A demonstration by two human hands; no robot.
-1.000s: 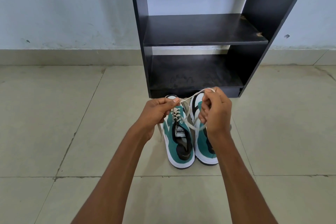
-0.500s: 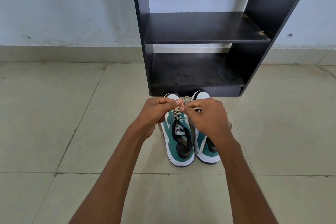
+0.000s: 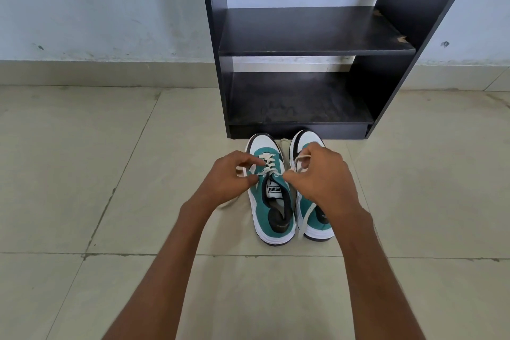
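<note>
Two teal and white sneakers stand side by side on the tiled floor, toes toward the shelf. Over the left sneaker (image 3: 271, 201), my left hand (image 3: 229, 182) pinches one end of its cream shoelace (image 3: 269, 165). My right hand (image 3: 321, 176) pinches the other end, with a lace loop showing above its fingers. The right sneaker (image 3: 316, 218) is partly covered by my right hand and wrist. A loose lace strand hangs along its inner side.
A black open shelf unit (image 3: 309, 50) stands against the pale wall just beyond the shoes, with two bare shelves. Beige floor tiles (image 3: 82, 174) spread to both sides and toward me.
My hands dropped from a raised, stretched lace down onto the left sneaker. The lace has been drawn tighter, and my hands have parted a little across its tongue.
</note>
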